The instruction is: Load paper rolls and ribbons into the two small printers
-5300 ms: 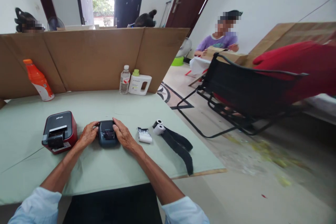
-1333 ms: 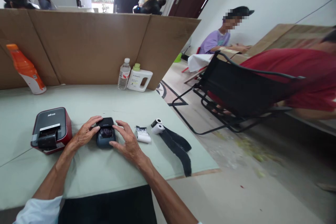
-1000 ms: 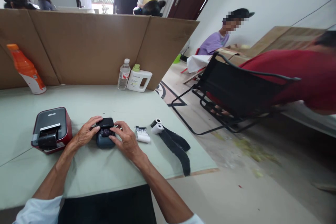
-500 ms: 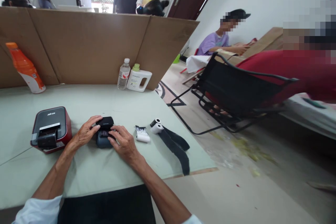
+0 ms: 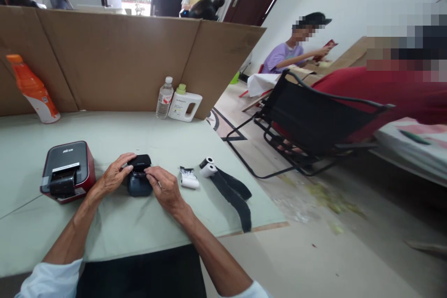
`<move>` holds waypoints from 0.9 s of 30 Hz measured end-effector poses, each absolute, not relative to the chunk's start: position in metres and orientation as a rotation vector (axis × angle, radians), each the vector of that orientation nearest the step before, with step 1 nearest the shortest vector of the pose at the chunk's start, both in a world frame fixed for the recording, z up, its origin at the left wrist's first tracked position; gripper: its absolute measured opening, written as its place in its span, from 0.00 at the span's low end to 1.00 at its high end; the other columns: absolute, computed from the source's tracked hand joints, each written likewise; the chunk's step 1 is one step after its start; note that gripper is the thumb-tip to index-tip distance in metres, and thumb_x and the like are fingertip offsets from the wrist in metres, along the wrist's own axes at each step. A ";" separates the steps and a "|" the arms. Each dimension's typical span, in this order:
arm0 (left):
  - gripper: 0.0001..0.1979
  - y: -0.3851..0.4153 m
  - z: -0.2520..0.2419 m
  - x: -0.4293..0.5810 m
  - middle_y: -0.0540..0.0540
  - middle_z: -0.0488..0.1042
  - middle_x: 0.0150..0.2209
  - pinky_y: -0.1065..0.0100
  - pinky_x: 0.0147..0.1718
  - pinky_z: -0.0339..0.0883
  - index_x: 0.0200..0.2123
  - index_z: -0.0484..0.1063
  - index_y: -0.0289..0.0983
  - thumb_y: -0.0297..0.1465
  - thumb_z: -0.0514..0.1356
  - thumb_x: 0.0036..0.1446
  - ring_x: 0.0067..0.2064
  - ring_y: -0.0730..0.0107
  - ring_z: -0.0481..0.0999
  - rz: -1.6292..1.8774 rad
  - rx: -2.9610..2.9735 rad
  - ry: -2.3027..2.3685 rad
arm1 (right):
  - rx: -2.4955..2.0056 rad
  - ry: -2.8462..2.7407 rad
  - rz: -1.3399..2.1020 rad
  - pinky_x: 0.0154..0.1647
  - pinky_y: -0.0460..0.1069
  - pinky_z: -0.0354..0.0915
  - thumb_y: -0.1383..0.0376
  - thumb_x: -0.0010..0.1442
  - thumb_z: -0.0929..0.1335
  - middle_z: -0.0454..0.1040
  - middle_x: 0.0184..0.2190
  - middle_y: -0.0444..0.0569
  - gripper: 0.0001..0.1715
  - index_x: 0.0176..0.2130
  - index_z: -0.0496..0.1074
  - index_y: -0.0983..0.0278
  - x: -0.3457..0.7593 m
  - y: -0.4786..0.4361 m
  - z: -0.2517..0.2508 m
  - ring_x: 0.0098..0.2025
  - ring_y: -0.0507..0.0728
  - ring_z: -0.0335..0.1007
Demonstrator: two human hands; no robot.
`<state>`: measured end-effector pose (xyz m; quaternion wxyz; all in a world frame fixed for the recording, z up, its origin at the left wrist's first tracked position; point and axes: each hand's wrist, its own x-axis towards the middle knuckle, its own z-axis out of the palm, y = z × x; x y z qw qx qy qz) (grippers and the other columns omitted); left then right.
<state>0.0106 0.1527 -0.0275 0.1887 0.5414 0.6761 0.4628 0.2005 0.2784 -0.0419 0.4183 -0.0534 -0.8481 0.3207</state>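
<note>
Between my hands on the table is a small dark portable printer (image 5: 139, 187), its black lid (image 5: 140, 160) raised. My left hand (image 5: 113, 176) holds the lid's left side, thumb at the lower edge and fingers on top. My right hand (image 5: 165, 187) is closed in a pinch at the right end of the printer's opening; what its fingertips hold, if anything, is hidden. A larger red and black label printer (image 5: 68, 167) stands just left of my left hand. Right of my right hand lie a white paper roll (image 5: 189, 181) and two rolls with long black ribbon (image 5: 232, 193).
A cardboard panel (image 5: 122, 60) stands along the table's back. Before it are an orange bottle (image 5: 33, 91), a clear water bottle (image 5: 165, 98) and a white jug (image 5: 179, 106). Past the table's right edge, a person in red sits in a black folding chair (image 5: 307, 118); other people are beyond.
My right hand's fingers have drawn up slightly and closed into a tighter pinch at the printer's opening. My left hand stays on the lid. The person in purple has raised a red item.
</note>
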 end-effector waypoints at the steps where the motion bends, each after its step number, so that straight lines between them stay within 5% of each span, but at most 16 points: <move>1: 0.23 0.153 -0.027 0.011 0.40 0.71 0.66 0.49 0.71 0.55 0.62 0.73 0.40 0.41 0.57 0.68 0.68 0.54 0.67 1.303 1.522 1.901 | -0.138 -2.119 0.819 0.48 0.55 0.76 0.65 0.74 0.62 0.82 0.41 0.52 0.15 0.46 0.78 0.59 0.200 0.278 -0.040 0.44 0.59 0.80; 22: 0.22 0.162 -0.020 0.015 0.41 0.74 0.63 0.52 0.68 0.60 0.60 0.74 0.39 0.41 0.53 0.69 0.65 0.55 0.71 1.313 1.457 1.992 | -0.173 -1.958 0.934 0.41 0.51 0.76 0.60 0.74 0.63 0.83 0.37 0.48 0.15 0.42 0.78 0.59 0.198 0.270 -0.006 0.36 0.56 0.80; 27: 0.23 0.163 -0.024 0.013 0.39 0.74 0.62 0.52 0.68 0.61 0.59 0.74 0.37 0.42 0.53 0.68 0.64 0.54 0.72 1.314 1.475 1.997 | -0.331 -1.883 1.048 0.32 0.49 0.74 0.58 0.73 0.64 0.78 0.27 0.43 0.14 0.39 0.75 0.59 0.209 0.273 0.016 0.27 0.54 0.76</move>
